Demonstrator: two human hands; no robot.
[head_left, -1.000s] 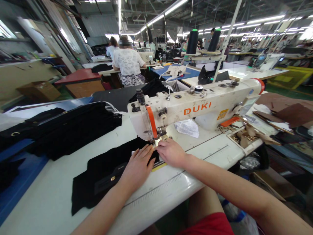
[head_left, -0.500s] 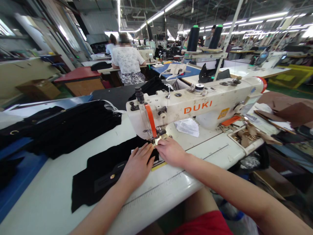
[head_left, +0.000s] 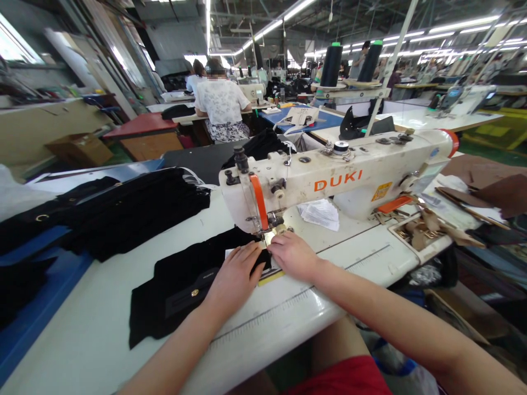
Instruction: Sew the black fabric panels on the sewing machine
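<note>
A black fabric piece lies on the white sewing table, its far end under the needle area of a white sewing machine marked DUKI. On the fabric is a dark strap-like patch with a gold-coloured stud. My left hand rests flat on the fabric, fingers stretched toward the presser foot. Just right of the needle, my right hand has its fingers pressed together at the fabric's edge; its fingertips are partly hidden. A small white label shows beside my left fingers.
A stack of black fabric pieces lies at left. White paper labels sit under the machine arm. A tray of small brown and metal parts is at right. Black thread cones stand behind; a person in a white patterned shirt sits ahead.
The whole view has shifted slightly, so everything appears a little further right. Both hands and the black fabric keep nearly the same place against the machine.
</note>
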